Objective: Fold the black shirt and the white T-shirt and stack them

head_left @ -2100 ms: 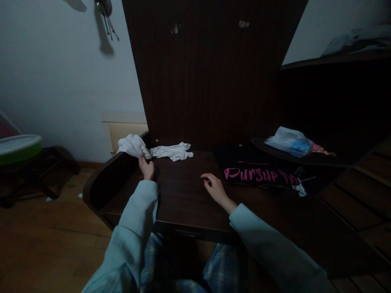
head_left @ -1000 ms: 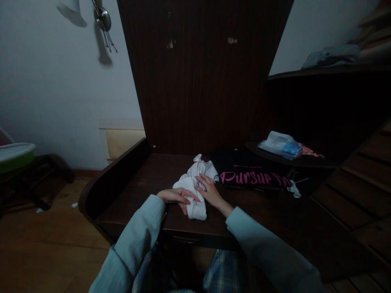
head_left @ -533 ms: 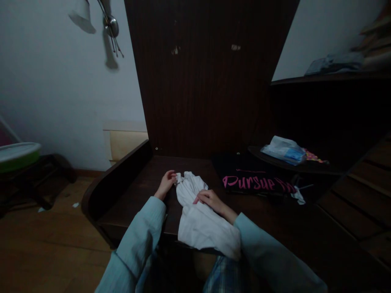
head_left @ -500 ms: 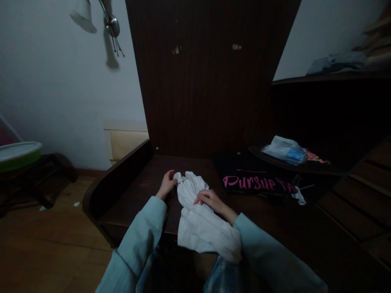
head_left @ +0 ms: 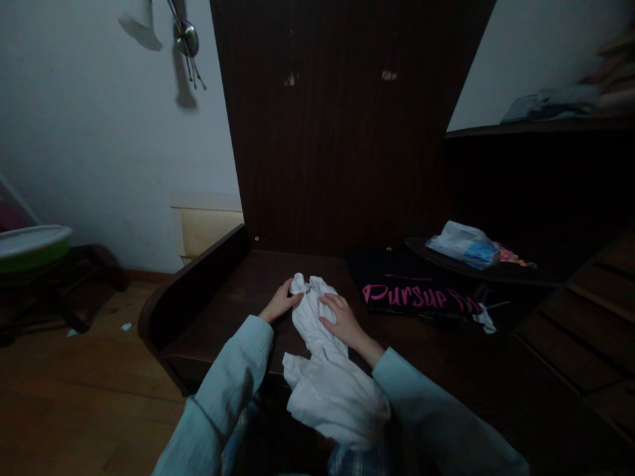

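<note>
A crumpled piece of white clothing (head_left: pixel 322 370) lies on the dark wooden surface, with its lower part hanging over the front edge towards my lap. Its exact kind is hard to make out in the folds. My left hand (head_left: pixel 280 302) grips the far left end of it, thumb on top and fingers behind the cloth. On the right side of the same cloth rests my right hand (head_left: pixel 343 322), thumb and fingers apart and touching the folds.
Folded black fabric with pink lettering (head_left: pixel 421 295) lies to the right. Above it, a small shelf (head_left: pixel 421 251) carries a plastic-wrapped packet (head_left: pixel 464 244). A raised wooden side (head_left: pixel 193 284) bounds the left. A green-rimmed basin (head_left: pixel 34 248) stands farther left.
My right hand has moved up along the cloth and its fingers have spread. The cloth's far end has shifted slightly away, and a flap now sticks out at its lower left.
</note>
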